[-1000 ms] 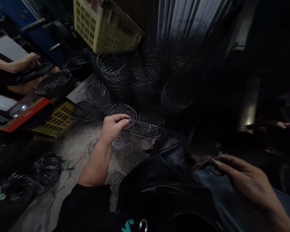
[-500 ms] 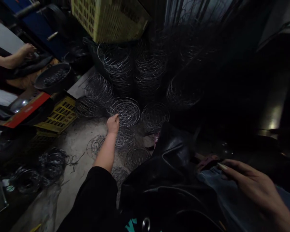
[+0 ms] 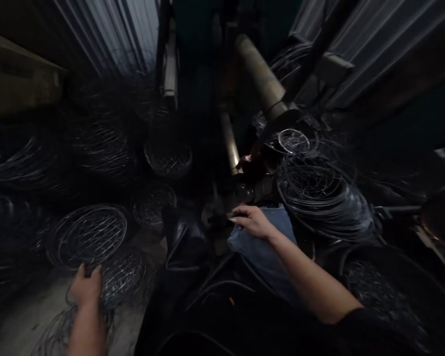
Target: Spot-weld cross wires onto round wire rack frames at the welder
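Observation:
My left hand (image 3: 85, 286), at the lower left, is closed at the near rim of a round wire rack (image 3: 96, 235). The rack is a ring crossed by a wire grid, lying low above the floor with another wire rack (image 3: 122, 277) beside it. My right hand (image 3: 252, 220) is over my knee in blue jeans (image 3: 282, 222). Its fingers are pinched together on a dark item (image 3: 221, 218) too dim to name. Just beyond it, a glowing spot (image 3: 247, 158) shows near the machine's metal cylinders.
Stacked wire racks (image 3: 100, 148) stand at the left. A thick coil of wire (image 3: 330, 198) lies to the right, near a dark tub of small metal pieces (image 3: 381, 296). A metal cylinder (image 3: 263, 74) slants down ahead. A yellow crate (image 3: 18, 79) is at far left.
My view has swung right, toward the machine. My left hand remains at the wire rack, now lower left in view. My right hand has moved forward over my knee.

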Tool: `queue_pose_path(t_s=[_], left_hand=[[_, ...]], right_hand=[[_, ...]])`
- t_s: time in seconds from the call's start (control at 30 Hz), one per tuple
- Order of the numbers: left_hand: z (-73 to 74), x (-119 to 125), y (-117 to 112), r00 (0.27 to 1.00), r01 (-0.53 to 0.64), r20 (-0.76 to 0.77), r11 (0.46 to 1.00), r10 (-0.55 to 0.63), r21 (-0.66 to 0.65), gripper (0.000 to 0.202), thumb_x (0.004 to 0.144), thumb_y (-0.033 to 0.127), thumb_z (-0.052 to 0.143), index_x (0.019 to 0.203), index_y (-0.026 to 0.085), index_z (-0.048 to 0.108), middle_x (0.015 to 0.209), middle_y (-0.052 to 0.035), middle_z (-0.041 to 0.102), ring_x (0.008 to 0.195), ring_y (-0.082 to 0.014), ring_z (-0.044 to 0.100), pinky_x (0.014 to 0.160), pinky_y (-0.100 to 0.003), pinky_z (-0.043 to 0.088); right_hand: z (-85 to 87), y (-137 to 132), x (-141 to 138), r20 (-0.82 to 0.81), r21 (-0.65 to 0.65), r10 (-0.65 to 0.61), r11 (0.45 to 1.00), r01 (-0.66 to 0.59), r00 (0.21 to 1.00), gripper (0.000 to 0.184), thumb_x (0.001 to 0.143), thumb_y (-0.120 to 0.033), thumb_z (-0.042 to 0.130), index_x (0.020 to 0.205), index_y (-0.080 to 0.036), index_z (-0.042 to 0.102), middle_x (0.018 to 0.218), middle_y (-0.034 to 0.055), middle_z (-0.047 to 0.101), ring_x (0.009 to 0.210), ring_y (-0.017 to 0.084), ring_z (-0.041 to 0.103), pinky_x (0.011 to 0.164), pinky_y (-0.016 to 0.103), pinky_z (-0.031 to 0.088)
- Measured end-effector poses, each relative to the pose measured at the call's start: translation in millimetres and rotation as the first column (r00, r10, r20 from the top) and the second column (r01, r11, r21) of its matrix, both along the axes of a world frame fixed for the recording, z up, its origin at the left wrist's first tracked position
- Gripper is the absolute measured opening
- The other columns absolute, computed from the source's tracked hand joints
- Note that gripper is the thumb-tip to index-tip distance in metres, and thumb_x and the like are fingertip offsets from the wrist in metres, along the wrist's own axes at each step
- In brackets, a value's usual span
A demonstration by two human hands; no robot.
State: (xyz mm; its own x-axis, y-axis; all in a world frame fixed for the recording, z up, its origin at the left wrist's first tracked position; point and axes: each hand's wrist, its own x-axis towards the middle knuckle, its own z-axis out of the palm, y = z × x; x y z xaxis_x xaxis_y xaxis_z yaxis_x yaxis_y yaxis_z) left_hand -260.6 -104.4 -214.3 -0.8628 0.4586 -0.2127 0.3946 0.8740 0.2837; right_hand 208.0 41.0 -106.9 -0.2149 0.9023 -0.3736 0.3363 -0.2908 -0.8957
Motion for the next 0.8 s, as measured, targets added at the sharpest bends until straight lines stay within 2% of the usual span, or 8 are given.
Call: queue_pose_path(t_s=[0.2, 0.33, 0.4, 0.5, 0.57, 0.67, 0.73, 0.8], left_hand=[[12.5, 46.7, 40.6, 0.993, 0.085, 0.070, 0.988, -0.095, 0.131, 0.055, 0.082, 0.033, 0.061, 0.131, 0.009, 0.054, 0.115, -0.0149, 0.067, 0.116, -0.0381, 0.057, 0.094, -0.049, 0.047], [3.5, 77.3, 80.4, 0.950, 0.239, 0.145, 0.941, -0.278, 0.240, 0.037, 0.088, 0.034, 0.062, 0.119, 0.013, 0.061, 0.118, -0.0090, 0.064, 0.108, -0.0249, 0.061, 0.094, -0.045, 0.050], [-0.4, 94.3, 102.6, 0.934, 0.272, 0.152, 0.919, -0.323, 0.287, 0.035, 0.086, 0.027, 0.065, 0.118, 0.013, 0.062, 0.117, -0.0110, 0.065, 0.108, -0.0227, 0.062, 0.096, -0.043, 0.049], [4.4, 126.3, 130.1, 0.907, 0.305, 0.178, 0.888, -0.381, 0.343, 0.045, 0.080, 0.021, 0.066, 0.124, 0.010, 0.062, 0.105, -0.0119, 0.070, 0.105, -0.0241, 0.064, 0.097, -0.037, 0.049], [14.6, 148.1, 142.2, 0.888, 0.322, 0.200, 0.871, -0.414, 0.372, 0.051, 0.079, 0.024, 0.065, 0.128, 0.010, 0.060, 0.102, -0.0112, 0.071, 0.104, -0.0257, 0.065, 0.097, -0.038, 0.049], [36.7, 174.0, 148.1, 0.869, 0.334, 0.212, 0.847, -0.447, 0.414, 0.057, 0.077, 0.029, 0.065, 0.130, 0.009, 0.059, 0.111, -0.0122, 0.070, 0.110, -0.0270, 0.063, 0.100, -0.038, 0.047], [52.7, 184.4, 143.0, 0.865, 0.335, 0.207, 0.833, -0.457, 0.440, 0.059, 0.075, 0.031, 0.065, 0.130, 0.010, 0.059, 0.117, -0.0120, 0.068, 0.114, -0.0270, 0.061, 0.102, -0.037, 0.046], [66.2, 187.3, 132.2, 0.870, 0.322, 0.202, 0.828, -0.450, 0.458, 0.058, 0.075, 0.035, 0.065, 0.128, 0.012, 0.061, 0.115, -0.0112, 0.069, 0.113, -0.0280, 0.062, 0.100, -0.039, 0.047]], right_hand=[[6.5, 5.8, 65.3, 0.065, 0.167, -0.274, 0.951, 0.260, 0.960, 0.045, 0.056, -0.053, 0.073, 0.080, -0.016, 0.067, 0.053, -0.0010, 0.056, 0.047, 0.014, 0.050, 0.047, 0.028, 0.040], [-22.2, -9.1, 118.0, 0.121, 0.274, -0.500, 0.847, 0.455, 0.858, 0.042, 0.063, -0.051, 0.073, 0.087, -0.017, 0.069, 0.057, 0.0010, 0.060, 0.051, 0.016, 0.054, 0.054, 0.031, 0.045], [-36.7, -14.0, 144.7, 0.151, 0.369, -0.607, 0.766, 0.526, 0.780, 0.041, 0.068, -0.049, 0.070, 0.094, -0.018, 0.068, 0.073, 0.0053, 0.067, 0.061, 0.020, 0.061, 0.064, 0.035, 0.050], [-40.4, -10.4, 178.3, 0.368, 0.607, -0.666, 0.700, 0.375, 0.649, 0.048, 0.076, -0.042, 0.062, 0.115, -0.013, 0.063, 0.112, 0.0175, 0.067, 0.102, 0.030, 0.064, 0.091, 0.043, 0.048], [-33.9, 1.6, 192.9, 0.575, 0.633, -0.616, 0.752, 0.183, 0.539, 0.056, 0.079, -0.034, 0.060, 0.128, -0.007, 0.054, 0.131, 0.0233, 0.057, 0.124, 0.033, 0.052, 0.103, 0.045, 0.040], [-24.8, 27.6, 202.7, 0.795, 0.443, -0.443, 0.891, 0.103, 0.414, 0.067, 0.080, -0.031, 0.064, 0.138, -0.005, 0.042, 0.136, 0.0253, 0.052, 0.125, 0.036, 0.050, 0.101, 0.049, 0.039], [-22.5, 43.0, 205.1, 0.854, 0.272, -0.284, 0.958, 0.091, 0.437, 0.056, 0.083, -0.030, 0.063, 0.134, -0.013, 0.050, 0.128, 0.0212, 0.061, 0.119, 0.034, 0.055, 0.098, 0.050, 0.039], [-21.8, 53.7, 208.9, 0.845, 0.215, -0.230, 0.973, 0.087, 0.483, 0.037, 0.087, -0.029, 0.056, 0.123, -0.020, 0.061, 0.121, 0.0157, 0.066, 0.117, 0.031, 0.057, 0.095, 0.046, 0.040]])
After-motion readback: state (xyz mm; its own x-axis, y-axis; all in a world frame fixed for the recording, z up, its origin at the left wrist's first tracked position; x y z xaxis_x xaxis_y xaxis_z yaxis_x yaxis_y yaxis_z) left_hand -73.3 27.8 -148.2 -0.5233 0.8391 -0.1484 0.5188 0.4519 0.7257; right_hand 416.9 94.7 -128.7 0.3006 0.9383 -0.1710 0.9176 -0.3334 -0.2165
